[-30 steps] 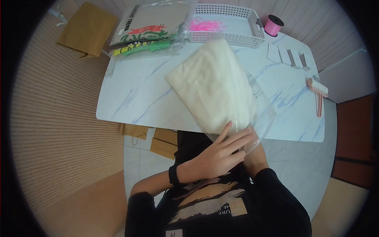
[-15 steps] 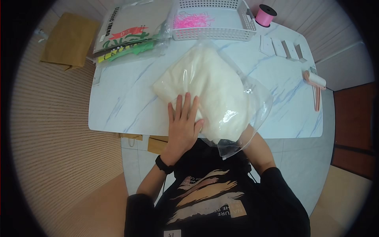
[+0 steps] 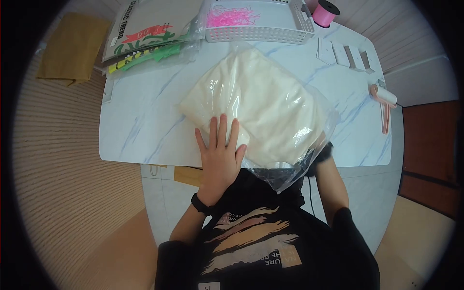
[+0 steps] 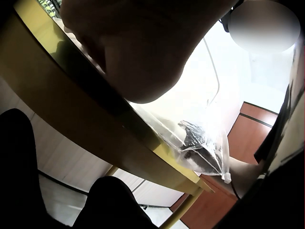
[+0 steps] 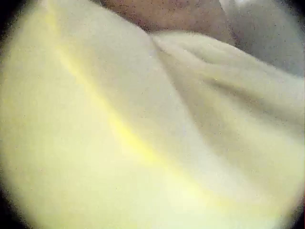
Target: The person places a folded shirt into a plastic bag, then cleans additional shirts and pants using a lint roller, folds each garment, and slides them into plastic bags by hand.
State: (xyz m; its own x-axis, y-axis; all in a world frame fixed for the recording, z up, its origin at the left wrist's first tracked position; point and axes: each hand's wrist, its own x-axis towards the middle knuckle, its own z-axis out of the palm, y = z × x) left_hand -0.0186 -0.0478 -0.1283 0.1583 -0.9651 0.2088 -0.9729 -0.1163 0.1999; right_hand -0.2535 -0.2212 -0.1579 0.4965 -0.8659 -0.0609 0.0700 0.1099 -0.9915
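Note:
A cream folded cloth (image 3: 270, 101) lies inside a clear plastic bag (image 3: 278, 183) on the table, turned cornerwise. My left hand (image 3: 220, 157) rests on the left side of the bag, palm down with fingers spread straight. At the lower right, my right forearm (image 3: 333, 186) reaches to the bag's mouth, and the hand beyond the dark wrist band is mostly hidden by cloth and plastic. In the right wrist view, cream cloth (image 5: 109, 143) fills the picture, with a strip of skin along the top. A white zip slider (image 4: 227, 178) shows at the bag's corner in the left wrist view.
A stack of bagged garments (image 3: 150, 36) is at the back left beside a white basket (image 3: 258, 36) with pink shreds. A pink ribbon spool (image 3: 325, 13), white holders (image 3: 355, 58) and a lint roller (image 3: 384, 96) line the right. A brown paper bag (image 3: 72, 48) is far left.
My left hand has moved from the bag's lower right edge to its left side and spread flat. The right arm has shifted right, and the cloth sits wider and flatter in the bag.

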